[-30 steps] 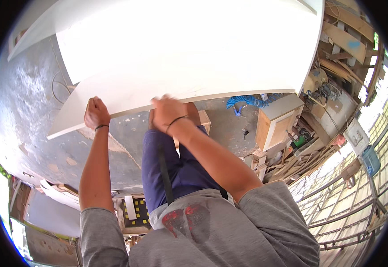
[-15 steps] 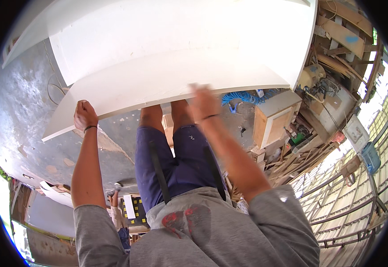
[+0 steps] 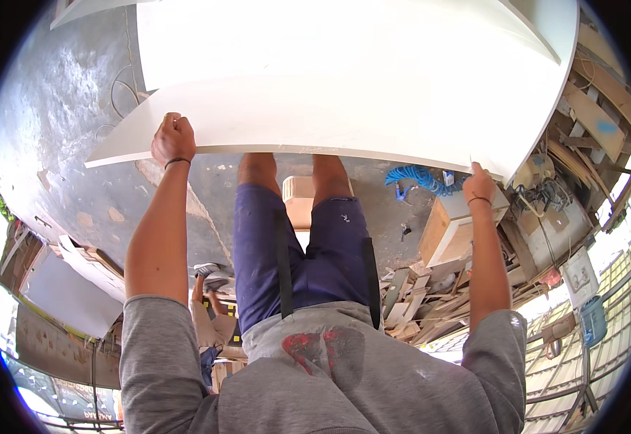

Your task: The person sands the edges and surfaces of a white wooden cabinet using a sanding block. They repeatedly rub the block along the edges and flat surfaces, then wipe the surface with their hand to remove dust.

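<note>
Left grip (image 3: 173, 139) clamped on white panel (image 3: 272, 119), right grip (image 3: 479, 186) at its edge, closure unclear

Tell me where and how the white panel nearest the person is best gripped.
The white panel is probably best taken two-handed, well apart along its long near edge, coming from the camera's side: that edge is thin and faces the camera, and the panel's length suggests a wide hold.

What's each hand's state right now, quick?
Left hand: closed at the white board; anything held can't be told.
Right hand: at the board's edge; open or closed can't be told.
</note>
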Motion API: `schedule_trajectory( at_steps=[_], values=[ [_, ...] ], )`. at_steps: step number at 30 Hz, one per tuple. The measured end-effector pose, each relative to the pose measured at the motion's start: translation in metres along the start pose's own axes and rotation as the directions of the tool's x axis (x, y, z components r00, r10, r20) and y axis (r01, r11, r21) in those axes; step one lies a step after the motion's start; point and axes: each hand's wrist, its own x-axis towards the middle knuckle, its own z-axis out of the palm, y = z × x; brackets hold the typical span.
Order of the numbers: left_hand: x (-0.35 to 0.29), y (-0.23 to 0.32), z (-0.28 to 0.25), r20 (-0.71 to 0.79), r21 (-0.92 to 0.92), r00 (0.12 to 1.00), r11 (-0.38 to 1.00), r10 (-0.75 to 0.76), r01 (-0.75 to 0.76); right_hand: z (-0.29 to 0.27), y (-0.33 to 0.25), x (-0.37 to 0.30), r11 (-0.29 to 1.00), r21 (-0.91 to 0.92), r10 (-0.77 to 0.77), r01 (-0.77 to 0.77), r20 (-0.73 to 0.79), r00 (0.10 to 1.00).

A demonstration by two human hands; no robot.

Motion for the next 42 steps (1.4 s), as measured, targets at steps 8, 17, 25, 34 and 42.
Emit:
schedule_trajectory(
  at_steps=[8,17,25,34,42],
  values=[
    [-0.002,0.001,-0.007,-0.031,0.025,0.999,0.999,0.037,-0.036,-0.020,-0.306,-0.123,0.833,0.363,-0.375,0.417,-0.184,0.909],
    [-0.018,-0.036,-0.057,0.059,-0.383,0.586,0.560,0.808,-0.734,-0.038,-0.201,-0.047,0.920,0.371,-0.091,0.128,-0.114,0.989],
    [0.027,-0.123,-0.071,0.091,-0.269,0.664,0.661,0.742,-0.701,-0.021,-0.287,-0.111,0.915,0.342,-0.234,0.214,0.018,0.972],
    [0.032,-0.131,-0.075,0.113,-0.191,0.696,0.703,0.709,-0.685,-0.056,-0.409,-0.171,0.705,0.594,-0.389,0.386,-0.131,0.912],
    [-0.009,-0.059,-0.066,0.098,-0.352,0.607,0.598,0.789,-0.720,-0.016,-0.208,-0.088,0.981,0.183,0.067,-0.062,-0.022,0.997]
  ],
)
